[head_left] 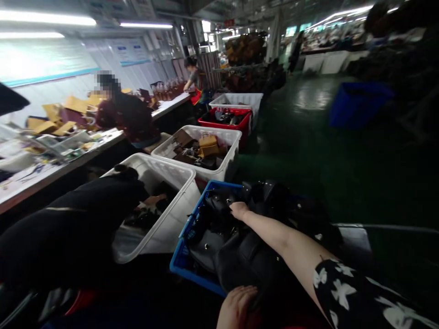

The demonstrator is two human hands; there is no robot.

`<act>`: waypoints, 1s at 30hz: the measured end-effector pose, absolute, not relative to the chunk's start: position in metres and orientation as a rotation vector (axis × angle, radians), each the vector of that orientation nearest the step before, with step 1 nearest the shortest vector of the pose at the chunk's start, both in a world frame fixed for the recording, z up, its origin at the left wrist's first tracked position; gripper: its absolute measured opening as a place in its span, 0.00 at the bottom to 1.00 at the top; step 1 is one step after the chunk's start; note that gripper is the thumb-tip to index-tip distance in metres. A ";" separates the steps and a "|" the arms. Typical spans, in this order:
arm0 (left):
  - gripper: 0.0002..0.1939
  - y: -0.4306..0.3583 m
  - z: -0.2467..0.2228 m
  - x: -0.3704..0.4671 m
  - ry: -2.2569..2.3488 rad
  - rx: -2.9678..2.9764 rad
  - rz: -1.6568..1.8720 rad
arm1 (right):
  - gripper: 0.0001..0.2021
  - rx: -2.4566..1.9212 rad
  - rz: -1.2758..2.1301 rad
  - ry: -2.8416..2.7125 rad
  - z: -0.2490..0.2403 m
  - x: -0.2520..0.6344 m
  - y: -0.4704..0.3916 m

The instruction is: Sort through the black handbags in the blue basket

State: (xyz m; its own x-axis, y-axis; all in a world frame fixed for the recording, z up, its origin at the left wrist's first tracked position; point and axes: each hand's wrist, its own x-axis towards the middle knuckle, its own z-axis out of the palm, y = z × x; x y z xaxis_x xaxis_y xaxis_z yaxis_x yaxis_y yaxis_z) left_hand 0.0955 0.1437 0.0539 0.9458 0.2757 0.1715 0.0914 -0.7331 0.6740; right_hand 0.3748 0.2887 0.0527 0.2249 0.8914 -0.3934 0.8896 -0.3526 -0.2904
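A white bin [161, 201] is seen at the left, just beside a blue bin [187, 256]. The left hand [236, 307] is laid flat on a black bag [240, 260] at the blue bin's near edge. The right hand [239, 210] is pushed among more bags; its fingers cannot be told. The bag looks soft and floppy, best gripped by its strap.

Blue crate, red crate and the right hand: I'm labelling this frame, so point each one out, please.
blue crate [178, 262], head view, its near-left rim.
red crate [209, 122], head view, its front rim.
right hand [239, 210], head view, back of the hand, resting on black bags.
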 end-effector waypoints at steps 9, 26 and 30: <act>0.13 0.156 0.138 0.118 0.497 2.330 0.981 | 0.17 -2.013 -0.005 -1.565 0.251 0.493 0.177; 0.57 0.125 0.056 0.227 0.203 2.300 -0.370 | 0.29 -2.940 0.625 -0.924 0.065 0.583 -0.012; 0.54 0.119 0.025 0.223 0.302 2.212 -0.473 | 0.25 -2.860 0.673 -1.040 -0.014 0.534 0.005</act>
